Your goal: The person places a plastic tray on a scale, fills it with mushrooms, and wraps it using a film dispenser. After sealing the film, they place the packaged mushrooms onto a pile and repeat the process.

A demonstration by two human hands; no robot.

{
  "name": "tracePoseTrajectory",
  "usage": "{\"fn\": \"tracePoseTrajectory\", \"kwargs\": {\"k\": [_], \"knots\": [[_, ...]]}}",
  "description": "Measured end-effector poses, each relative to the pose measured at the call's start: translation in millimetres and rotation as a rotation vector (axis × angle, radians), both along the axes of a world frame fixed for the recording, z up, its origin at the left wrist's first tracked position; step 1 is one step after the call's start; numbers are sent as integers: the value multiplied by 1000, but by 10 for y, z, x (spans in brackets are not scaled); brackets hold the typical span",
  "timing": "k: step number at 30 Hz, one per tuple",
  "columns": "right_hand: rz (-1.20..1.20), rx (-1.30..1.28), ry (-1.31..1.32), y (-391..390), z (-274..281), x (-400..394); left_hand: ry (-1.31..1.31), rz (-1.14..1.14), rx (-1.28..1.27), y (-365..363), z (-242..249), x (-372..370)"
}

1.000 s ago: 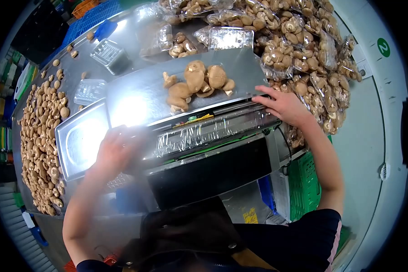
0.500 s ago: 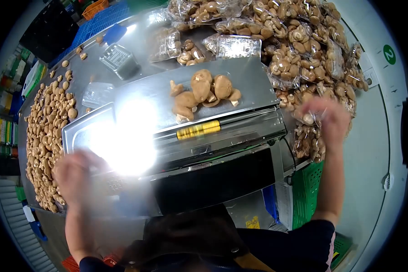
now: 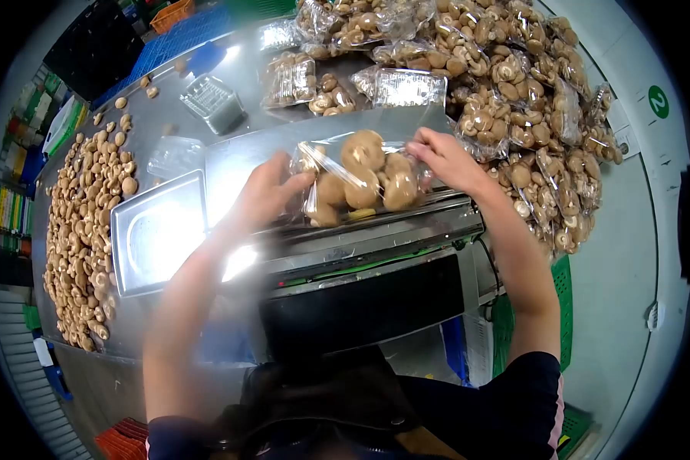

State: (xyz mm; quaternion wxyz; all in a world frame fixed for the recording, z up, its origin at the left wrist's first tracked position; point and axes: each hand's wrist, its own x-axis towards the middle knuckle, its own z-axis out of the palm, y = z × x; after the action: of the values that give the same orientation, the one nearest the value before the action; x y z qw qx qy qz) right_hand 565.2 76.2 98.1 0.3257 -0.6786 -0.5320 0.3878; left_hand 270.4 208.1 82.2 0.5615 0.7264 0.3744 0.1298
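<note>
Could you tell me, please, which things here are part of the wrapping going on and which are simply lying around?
In hand:
- mushroom tray under cling film, held at both ends
- left hand
- right hand
- wrapping machine beneath it

Lying about:
- loose mushrooms on the left
- wrapped packs piled at the back right
- empty clear tray
- steel plate

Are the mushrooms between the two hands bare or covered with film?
Covered: clear film lies glinting over the mushrooms, held by the left hand and right hand.
</note>
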Motion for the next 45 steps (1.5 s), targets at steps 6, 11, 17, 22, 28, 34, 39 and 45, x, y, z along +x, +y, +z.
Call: {"fn": "tracePoseTrajectory", "kwargs": {"k": [6,11,17,22,28,34,39,45], "knots": [[-164,-163,285,-998,484,-550,-26,27,-447,-873,765,-410],[-333,-298,436,-1549,-171,-922,112,169,-477,-1461,-56,-792],[-679,64,45,-1782,-974,-1405,209,278,430,-1789,-909,-1071],[-775,28,-314,-1863,-987,-1377,140,286,624,-1655,-930,-1251],[-763,-342,108,-2358,-475,-1568,312,474,-191,-1595,-764,-2338],[-606,-533,154,-2786,-1446,-2497,606,263,-192,-2133,-1260,-3320],[-262,-557,348,-2372,-2119,-3664,746,-141,77,-2246,-1424,-3095],[210,-133,1013,-1693,-812,-4207,287,107,417,-2489,-1098,-2949]]}}
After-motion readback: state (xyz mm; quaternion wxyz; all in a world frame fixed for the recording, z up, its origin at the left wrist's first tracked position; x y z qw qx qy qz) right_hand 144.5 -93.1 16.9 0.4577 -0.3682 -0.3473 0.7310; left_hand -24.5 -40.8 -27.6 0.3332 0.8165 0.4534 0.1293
